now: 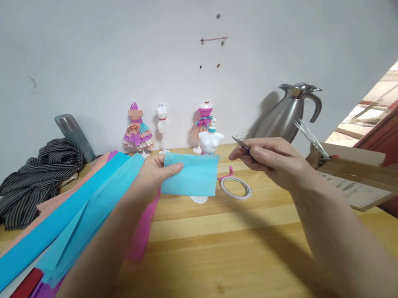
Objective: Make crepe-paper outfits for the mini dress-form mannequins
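Note:
My left hand is closed, pinching a light blue piece of crepe paper by its left edge, held up over the table. My right hand is closed around a pair of scissors; only the pointed blades show, aimed up and left, apart from the paper. Behind the paper stands a white mannequin bust, its base partly hidden. A roll of white tape lies on the table between my hands.
Folded crepe papers lie on the left, beside a striped cloth and a flask. Small dress forms stand along the wall. A steel jug and a cardboard box are on the right.

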Motion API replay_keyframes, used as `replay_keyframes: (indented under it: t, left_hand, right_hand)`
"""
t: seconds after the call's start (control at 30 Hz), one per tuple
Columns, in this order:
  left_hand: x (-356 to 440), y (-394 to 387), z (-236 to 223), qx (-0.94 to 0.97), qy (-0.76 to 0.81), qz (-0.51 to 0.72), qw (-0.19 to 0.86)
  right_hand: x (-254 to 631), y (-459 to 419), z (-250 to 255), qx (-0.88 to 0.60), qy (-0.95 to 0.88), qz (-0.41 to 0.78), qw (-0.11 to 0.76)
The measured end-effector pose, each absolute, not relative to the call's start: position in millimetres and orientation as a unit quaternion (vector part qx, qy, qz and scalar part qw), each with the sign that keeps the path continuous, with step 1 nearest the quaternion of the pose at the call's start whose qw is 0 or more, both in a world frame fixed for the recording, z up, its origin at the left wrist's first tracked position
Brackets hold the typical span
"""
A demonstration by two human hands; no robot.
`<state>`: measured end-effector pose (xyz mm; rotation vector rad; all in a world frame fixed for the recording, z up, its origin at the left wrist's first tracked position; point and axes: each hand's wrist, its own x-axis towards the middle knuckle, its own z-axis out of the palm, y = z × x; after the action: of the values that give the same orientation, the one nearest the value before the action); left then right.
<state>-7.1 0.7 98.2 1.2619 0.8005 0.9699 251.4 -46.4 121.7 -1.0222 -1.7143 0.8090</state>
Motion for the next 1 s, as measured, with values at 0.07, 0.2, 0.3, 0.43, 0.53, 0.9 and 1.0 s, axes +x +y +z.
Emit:
replay_keyframes:
  t: [0.07, 0.2, 0.3, 0.43, 0.53, 0.9, 1.0]
  left_hand:
    - [-11, 2, 100, 0.561, 0.355, 0.418, 0.62]
    - [-15, 3, 102, 0.581, 0.362, 0.396, 0.612]
    - [-14, 5, 99, 0.597, 0.363, 0.38, 0.606]
    - [-13, 6, 93, 0.61, 0.367, 0.36, 0.604]
    - [-12, 8, 90, 0.617, 0.37, 0.347, 0.602]
    - [-6, 12, 79, 0.609, 0.361, 0.316, 0.632]
    - [-4, 13, 74, 0.603, 0.349, 0.303, 0.65]
  right_hand:
    - [260, -48, 115, -0.45, -0.718, 0.321, 0.423]
    - [267, -50, 93, -0.488, -0.712, 0.327, 0.385]
    - [263, -51, 85, -0.496, -0.72, 0.338, 0.348]
    - [256, -55, 84, -0.516, -0.709, 0.359, 0.32]
    - [253, -56, 85, -0.525, -0.697, 0.371, 0.316]
    - [246, -54, 81, -0.494, -0.712, 0.386, 0.317]
    - [245, -54, 80, -0.485, -0.708, 0.4, 0.323]
